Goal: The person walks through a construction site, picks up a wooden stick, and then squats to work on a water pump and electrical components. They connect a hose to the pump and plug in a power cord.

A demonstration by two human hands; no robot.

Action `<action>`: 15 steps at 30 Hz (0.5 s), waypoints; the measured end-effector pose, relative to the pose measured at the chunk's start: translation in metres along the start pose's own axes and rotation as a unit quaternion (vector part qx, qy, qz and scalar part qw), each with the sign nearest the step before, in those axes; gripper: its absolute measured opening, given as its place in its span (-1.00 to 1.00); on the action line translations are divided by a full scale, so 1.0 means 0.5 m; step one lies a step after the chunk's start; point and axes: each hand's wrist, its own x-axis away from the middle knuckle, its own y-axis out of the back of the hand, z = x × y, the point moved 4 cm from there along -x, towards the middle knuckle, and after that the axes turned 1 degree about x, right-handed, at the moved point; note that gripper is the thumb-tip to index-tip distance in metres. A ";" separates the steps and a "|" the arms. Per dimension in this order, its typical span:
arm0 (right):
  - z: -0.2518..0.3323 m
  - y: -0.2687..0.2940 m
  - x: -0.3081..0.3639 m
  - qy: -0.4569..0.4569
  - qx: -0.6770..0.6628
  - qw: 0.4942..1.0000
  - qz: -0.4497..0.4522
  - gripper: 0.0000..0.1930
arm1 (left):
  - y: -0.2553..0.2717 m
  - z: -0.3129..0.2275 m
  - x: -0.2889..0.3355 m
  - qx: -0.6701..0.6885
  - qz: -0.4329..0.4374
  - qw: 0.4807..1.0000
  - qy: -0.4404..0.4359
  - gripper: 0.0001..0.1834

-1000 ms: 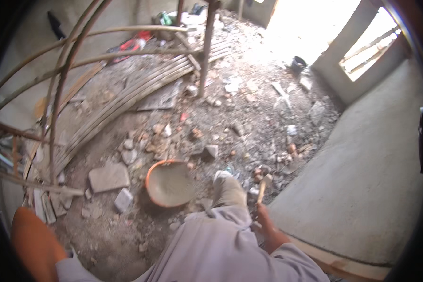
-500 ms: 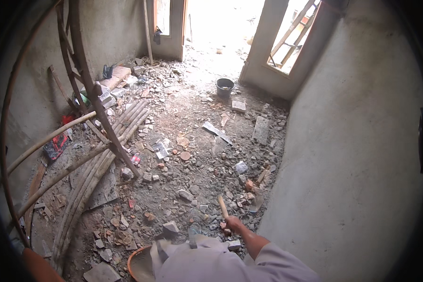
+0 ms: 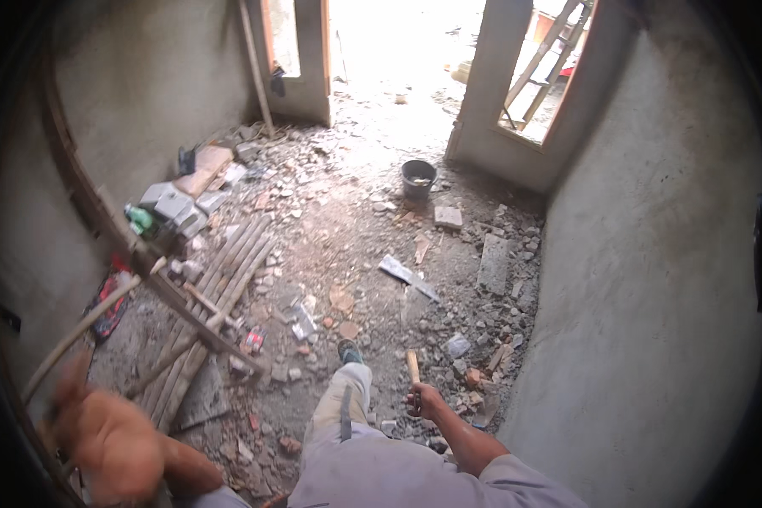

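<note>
My right hand (image 3: 425, 401) is closed round the pale wooden handle (image 3: 412, 367) of a tool whose other end I cannot make out. The handle points up and away from me over the rubble. My left hand (image 3: 114, 444) is raised at the lower left, large and smeared by motion. It is nearest to the wooden pole frame (image 3: 178, 296), but whether it touches the wood does not show, and its fingers are too blurred to read. My foot in a dark shoe (image 3: 349, 350) is set forward on the rubble.
Broken stone and mortar cover the floor (image 3: 347, 279). Several long poles (image 3: 237, 262) lie at the left. A dark bucket (image 3: 418, 179) stands near the bright doorway. A flat metal-looking strip (image 3: 409, 278) lies mid-floor. A plastered wall (image 3: 643, 296) runs close along the right.
My left hand has come up into view at the lower left. One leg has stepped forward. The orange-rimmed basin is almost wholly covered by my body. The right hand still grips the handle.
</note>
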 end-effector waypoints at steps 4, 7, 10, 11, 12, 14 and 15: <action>0.233 -0.017 -0.041 0.077 0.001 0.995 -0.058 -0.80 | -0.120 0.377 0.374 -0.144 0.346 0.679 0.632 -0.54; 0.354 0.083 -0.146 0.172 0.120 0.965 -0.159 -0.82 | -0.203 0.502 0.649 -0.111 0.736 0.430 0.511 -0.43; 0.420 0.149 -0.215 0.160 0.284 0.901 -0.286 -0.80 | -0.326 0.594 0.702 -0.012 0.724 0.386 0.572 -0.37; 0.422 0.178 -0.243 0.175 0.341 0.886 -0.260 -0.79 | -0.371 0.631 0.689 -0.011 0.712 0.430 0.555 -0.38; 0.408 0.217 -0.273 0.185 0.398 0.868 -0.234 -0.78 | -0.423 0.677 0.682 0.009 0.691 0.440 0.573 -0.39; 0.421 0.207 -0.292 0.203 0.578 0.776 -0.155 -0.70 | -0.527 0.770 0.615 -0.003 0.623 0.485 0.613 -0.44; 0.423 0.196 -0.291 0.209 0.687 0.688 -0.106 -0.62 | -0.556 0.826 0.636 -0.030 0.567 0.536 0.625 -0.50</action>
